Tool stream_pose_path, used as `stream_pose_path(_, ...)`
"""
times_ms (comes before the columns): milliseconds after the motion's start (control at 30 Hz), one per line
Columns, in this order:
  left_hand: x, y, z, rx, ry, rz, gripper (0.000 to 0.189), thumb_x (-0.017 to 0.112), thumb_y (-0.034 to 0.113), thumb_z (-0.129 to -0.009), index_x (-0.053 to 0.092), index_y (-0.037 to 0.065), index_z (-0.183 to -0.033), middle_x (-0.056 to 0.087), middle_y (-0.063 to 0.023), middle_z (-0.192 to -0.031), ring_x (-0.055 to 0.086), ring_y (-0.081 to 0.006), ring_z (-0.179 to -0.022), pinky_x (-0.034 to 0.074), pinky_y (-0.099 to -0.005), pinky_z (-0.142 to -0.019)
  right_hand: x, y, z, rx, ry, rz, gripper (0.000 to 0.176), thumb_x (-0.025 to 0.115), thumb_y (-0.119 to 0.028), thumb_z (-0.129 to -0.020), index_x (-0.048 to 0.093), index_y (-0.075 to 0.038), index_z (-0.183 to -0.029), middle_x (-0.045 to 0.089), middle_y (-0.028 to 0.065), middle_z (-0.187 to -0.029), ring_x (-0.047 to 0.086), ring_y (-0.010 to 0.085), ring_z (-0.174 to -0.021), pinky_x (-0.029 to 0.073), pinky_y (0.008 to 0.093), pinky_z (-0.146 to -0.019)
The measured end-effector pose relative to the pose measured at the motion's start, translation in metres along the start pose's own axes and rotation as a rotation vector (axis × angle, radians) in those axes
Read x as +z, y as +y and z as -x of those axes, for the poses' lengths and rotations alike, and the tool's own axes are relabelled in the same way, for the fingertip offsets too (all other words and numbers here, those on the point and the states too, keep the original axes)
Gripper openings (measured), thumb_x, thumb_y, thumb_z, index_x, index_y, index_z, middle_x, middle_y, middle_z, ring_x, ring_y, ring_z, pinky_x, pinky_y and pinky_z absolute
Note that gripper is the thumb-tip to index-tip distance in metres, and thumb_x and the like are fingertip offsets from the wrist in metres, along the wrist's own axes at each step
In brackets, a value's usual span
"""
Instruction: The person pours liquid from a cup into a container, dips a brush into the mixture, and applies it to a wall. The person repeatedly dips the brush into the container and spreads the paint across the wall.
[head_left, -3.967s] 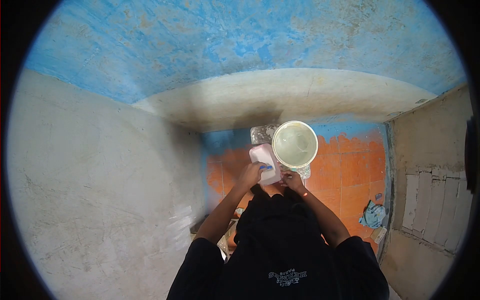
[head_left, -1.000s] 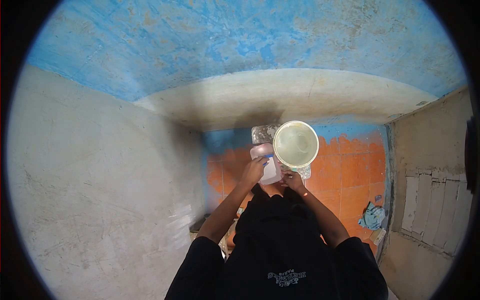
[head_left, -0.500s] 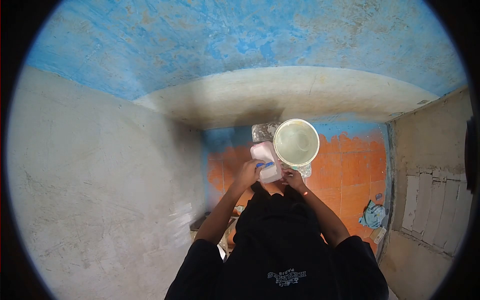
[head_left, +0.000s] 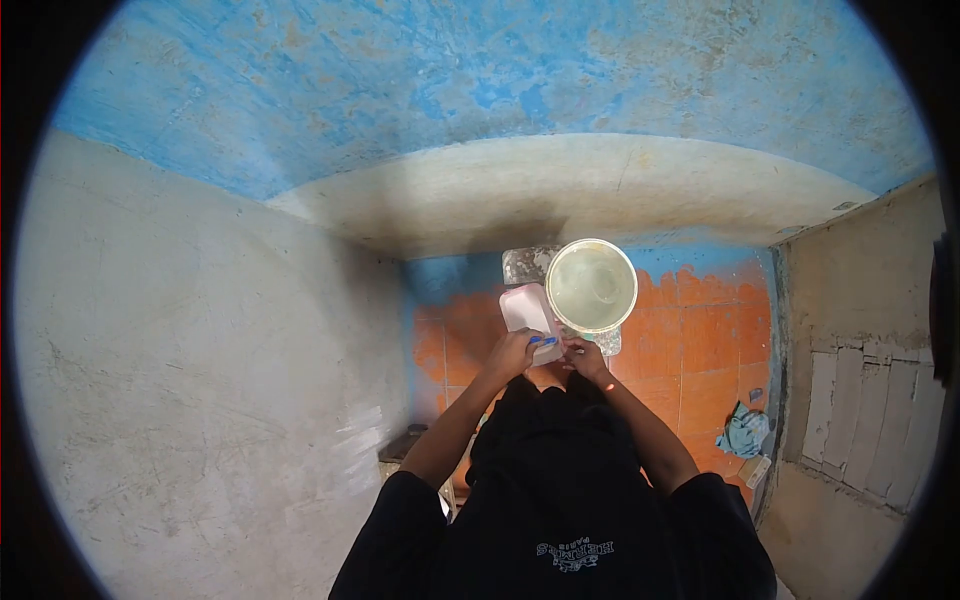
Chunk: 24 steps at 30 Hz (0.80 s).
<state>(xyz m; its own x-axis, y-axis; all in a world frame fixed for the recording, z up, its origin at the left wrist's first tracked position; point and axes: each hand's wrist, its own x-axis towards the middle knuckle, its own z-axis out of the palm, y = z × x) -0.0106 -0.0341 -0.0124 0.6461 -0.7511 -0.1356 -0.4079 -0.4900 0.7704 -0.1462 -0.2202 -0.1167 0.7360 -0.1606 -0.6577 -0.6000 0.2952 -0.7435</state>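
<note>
A pinkish-white rectangular tub [head_left: 522, 308] is tilted between my hands, just left of a large round bucket [head_left: 592, 287]. My left hand [head_left: 512, 354] is closed on a small blue-handled tool [head_left: 544, 341] over the tub's near end. The tool's working end is too small to make out. At the tub's near right edge, my right hand [head_left: 584, 356] grips the rim with bent fingers. The bucket is white with pale contents and stands on a paint-spattered stool [head_left: 526, 264], which it partly hides.
Ahead rises a wall [head_left: 480, 70] with patchy blue paint, a pale band along its foot. Bare grey wall [head_left: 200, 350] lies on the left. Orange floor tiles [head_left: 650, 370] have blue edges. A crumpled teal cloth [head_left: 744, 432] and a small block [head_left: 755, 470] lie on the right.
My left hand has moved right and nearer to me, carrying the blue-handled tool to the tub's near end. My right hand and the bucket have hardly shifted.
</note>
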Motion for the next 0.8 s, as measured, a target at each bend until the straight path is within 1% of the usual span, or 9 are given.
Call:
stream_pose_path(67,-0.005,0.007,-0.001,-0.008,0.028,0.019,0.020,0.064,0.014,-0.095,0.075,0.004,-0.109,0.073,-0.0200,-0.106,0.071,-0.0403,-0.094,0.057,-0.0460,-0.084,-0.003,0.006,-0.003,-0.001,-0.007,-0.009,0.026,0.068,-0.014,-0.100,0.065,-0.002,-0.123,0.070,0.0098,-0.106,0.075,0.0199,-0.091,0.065,0.0314,-0.072)
stream_pose_path(167,-0.015,0.007,-0.006,-0.026,0.059,-0.032,0.021,0.060,0.013,-0.097,0.074,0.004,-0.111,0.073,-0.0196,-0.108,0.070,-0.0404,-0.096,0.055,-0.0480,-0.086,-0.001,0.001,0.000,0.000,0.011,0.019,0.026,0.068,-0.015,-0.100,0.066,-0.002,-0.123,0.071,0.0101,-0.105,0.075,0.0199,-0.090,0.065,0.0316,-0.072)
stream_pose_path(267,-0.018,-0.003,-0.013,-0.007,0.111,-0.060,0.022,0.059,0.013,-0.098,0.073,0.004,-0.112,0.073,-0.0190,-0.109,0.070,-0.0397,-0.096,0.056,-0.0484,-0.086,0.001,-0.005,0.004,0.001,0.025,0.013,0.026,0.069,-0.016,-0.100,0.067,-0.002,-0.122,0.071,0.0099,-0.104,0.075,0.0198,-0.090,0.065,0.0323,-0.073)
stream_pose_path(467,-0.030,-0.003,-0.022,-0.075,0.153,-0.112,0.022,0.058,0.015,-0.099,0.073,0.005,-0.112,0.071,-0.0190,-0.115,0.068,-0.0408,-0.101,0.055,-0.0484,-0.087,-0.002,0.004,0.000,-0.024,0.010,0.012,0.025,0.069,-0.015,-0.100,0.067,-0.002,-0.121,0.070,0.0097,-0.105,0.075,0.0201,-0.091,0.066,0.0332,-0.075)
stream_pose_path(667,-0.048,0.002,-0.028,0.005,0.252,-0.051,0.023,0.060,0.017,-0.100,0.071,0.005,-0.115,0.070,-0.0188,-0.116,0.068,-0.0419,-0.101,0.055,-0.0487,-0.086,-0.001,0.000,0.002,-0.040,0.018,0.017,0.025,0.068,-0.014,-0.100,0.066,-0.002,-0.122,0.070,0.0100,-0.105,0.075,0.0210,-0.092,0.065,0.0338,-0.076)
stream_pose_path(800,-0.056,0.012,-0.028,0.021,0.237,-0.145,0.023,0.060,0.016,-0.099,0.070,0.006,-0.116,0.070,-0.0178,-0.116,0.068,-0.0408,-0.102,0.056,-0.0484,-0.086,0.000,-0.008,0.006,0.001,0.001,0.006,0.026,0.068,-0.014,-0.100,0.066,-0.001,-0.122,0.070,0.0103,-0.106,0.075,0.0210,-0.092,0.065,0.0340,-0.076)
